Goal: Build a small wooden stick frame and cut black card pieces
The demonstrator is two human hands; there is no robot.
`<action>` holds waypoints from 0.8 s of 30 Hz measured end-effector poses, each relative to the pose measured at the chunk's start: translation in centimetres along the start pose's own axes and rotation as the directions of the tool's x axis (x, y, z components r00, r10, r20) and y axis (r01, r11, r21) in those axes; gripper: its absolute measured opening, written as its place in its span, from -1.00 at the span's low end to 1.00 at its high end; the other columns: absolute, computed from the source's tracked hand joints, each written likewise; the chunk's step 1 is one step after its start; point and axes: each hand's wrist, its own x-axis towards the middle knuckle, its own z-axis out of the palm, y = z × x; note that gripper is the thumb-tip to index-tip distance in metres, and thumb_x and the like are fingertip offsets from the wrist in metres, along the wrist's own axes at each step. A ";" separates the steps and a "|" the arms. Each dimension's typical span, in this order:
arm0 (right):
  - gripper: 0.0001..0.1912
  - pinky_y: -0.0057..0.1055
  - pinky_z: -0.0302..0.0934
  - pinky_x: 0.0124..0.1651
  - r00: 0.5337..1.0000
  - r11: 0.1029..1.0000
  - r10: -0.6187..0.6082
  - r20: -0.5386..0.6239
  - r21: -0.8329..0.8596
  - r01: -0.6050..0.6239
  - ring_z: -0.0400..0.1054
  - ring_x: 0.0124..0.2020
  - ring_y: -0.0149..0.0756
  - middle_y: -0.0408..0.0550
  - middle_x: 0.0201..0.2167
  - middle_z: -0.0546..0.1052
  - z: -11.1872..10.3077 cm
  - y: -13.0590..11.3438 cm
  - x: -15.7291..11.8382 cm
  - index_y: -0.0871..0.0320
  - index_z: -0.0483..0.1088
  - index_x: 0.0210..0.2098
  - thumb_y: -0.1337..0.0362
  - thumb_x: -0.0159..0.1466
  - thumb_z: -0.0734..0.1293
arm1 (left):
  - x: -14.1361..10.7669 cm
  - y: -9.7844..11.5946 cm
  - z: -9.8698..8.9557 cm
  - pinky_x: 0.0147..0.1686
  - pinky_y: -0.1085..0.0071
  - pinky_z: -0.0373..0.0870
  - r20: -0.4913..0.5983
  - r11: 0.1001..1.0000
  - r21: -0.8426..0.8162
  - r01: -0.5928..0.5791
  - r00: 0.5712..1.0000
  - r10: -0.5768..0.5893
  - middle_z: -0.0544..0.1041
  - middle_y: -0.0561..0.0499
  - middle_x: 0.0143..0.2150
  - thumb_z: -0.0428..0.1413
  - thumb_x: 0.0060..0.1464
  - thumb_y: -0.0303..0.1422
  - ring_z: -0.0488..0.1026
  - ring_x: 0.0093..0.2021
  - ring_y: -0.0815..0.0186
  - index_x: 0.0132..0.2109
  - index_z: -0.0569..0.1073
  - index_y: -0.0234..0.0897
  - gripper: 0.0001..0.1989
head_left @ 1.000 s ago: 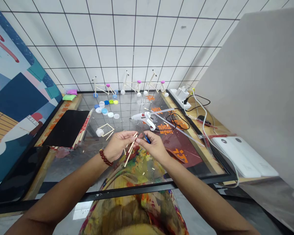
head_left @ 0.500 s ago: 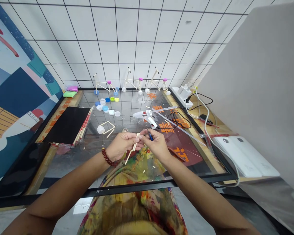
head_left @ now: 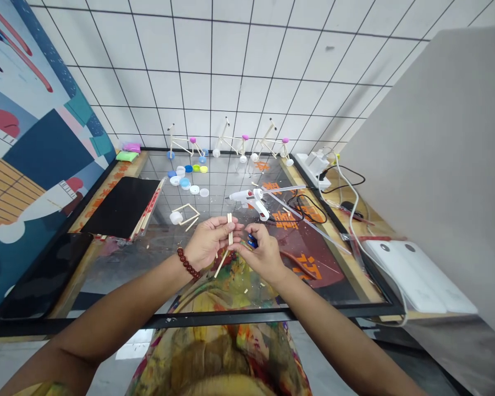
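Above the near part of the table (head_left: 115, 269), two short pale sticks (head_left: 230, 234) lie side by side, pinched between thumb and fingers of the left hand (head_left: 206, 242), their long axis running away from the wearer; a longer stick (head_left: 221, 264) slants from their near end back toward the wearer and leftward. Just right of them, the grip of the right hand (head_left: 264, 253) curls around a blue-handled tool (head_left: 252, 241) (mostly hidden, so whether its blades are spread cannot be told). Beyond the left hand rests an angular stick frame (head_left: 194, 209) with a white cap (head_left: 175, 218); beyond the right, a white glue gun (head_left: 243, 196), nozzle leftward, would obstruct a forward reach. Farther back lie loose bottle caps (head_left: 185, 182); at the far edge stand three bicycle-shaped models (head_left: 245, 137).
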 end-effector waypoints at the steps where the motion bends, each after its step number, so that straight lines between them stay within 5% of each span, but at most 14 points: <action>1: -0.62 -0.46 0.20 -0.48 1.000 1.000 0.004 -0.001 -0.014 -0.004 0.36 -0.56 -0.37 -0.15 -0.43 0.51 0.0 0.1 0.0 0.08 0.25 -0.22 -0.03 0.18 0.39 | 0.0 -0.1 0.0 -0.41 0.48 0.50 0.012 1.000 0.007 -0.015 1.000 0.015 0.62 -0.07 -0.36 0.27 -0.03 -0.55 0.53 -0.49 0.39 -0.26 0.53 -0.42 -0.87; 11: -0.47 -0.44 0.21 -0.44 0.995 0.996 0.073 0.061 -0.057 -0.069 0.36 -0.52 -0.35 -0.16 -0.42 0.50 -0.4 0.4 0.1 0.11 0.26 -0.15 -0.09 0.09 0.44 | 0.5 -0.5 -1.0 -0.34 0.40 0.52 -0.001 0.994 0.050 -0.100 0.995 0.100 0.63 -0.10 -0.36 0.41 -0.24 -0.41 0.57 -0.41 0.30 -0.30 0.58 -0.43 -0.70; 14: -0.52 -0.36 0.30 -0.30 0.994 0.993 0.106 0.014 -0.052 -0.105 0.43 -0.37 -0.27 -0.05 -0.28 0.53 -1.1 0.1 0.4 0.13 0.23 -0.01 -0.02 0.22 0.35 | 0.7 -0.3 -1.0 -0.27 0.37 0.53 -0.034 0.988 0.053 -0.145 0.989 0.147 0.64 -0.13 -0.37 0.42 -0.27 -0.40 0.59 -0.36 0.26 -0.32 0.58 -0.43 -0.69; 18: -0.65 -0.25 0.30 -0.12 0.996 0.971 0.084 0.002 -0.223 -0.082 0.43 -0.11 -0.14 0.10 -0.07 0.51 -2.1 0.0 0.9 0.16 0.24 0.10 0.17 0.37 0.17 | 1.1 0.3 -1.3 -0.24 0.35 0.54 -0.063 0.980 0.018 -0.198 0.978 0.198 0.64 -0.12 -0.37 0.41 -0.24 -0.41 0.60 -0.34 0.26 -0.31 0.58 -0.43 -0.71; 24: -0.69 -0.28 0.19 -0.19 0.980 0.867 0.074 0.183 -0.498 0.027 0.40 -0.23 -0.15 0.02 -0.25 0.53 -3.0 0.3 1.3 0.15 0.40 0.03 0.22 0.33 0.24 | 1.7 0.7 -1.9 -0.22 0.34 0.55 -0.176 0.988 -0.073 -0.135 0.977 0.121 0.64 -0.12 -0.34 0.37 -0.16 -0.46 0.60 -0.31 0.25 -0.30 0.56 -0.42 -0.77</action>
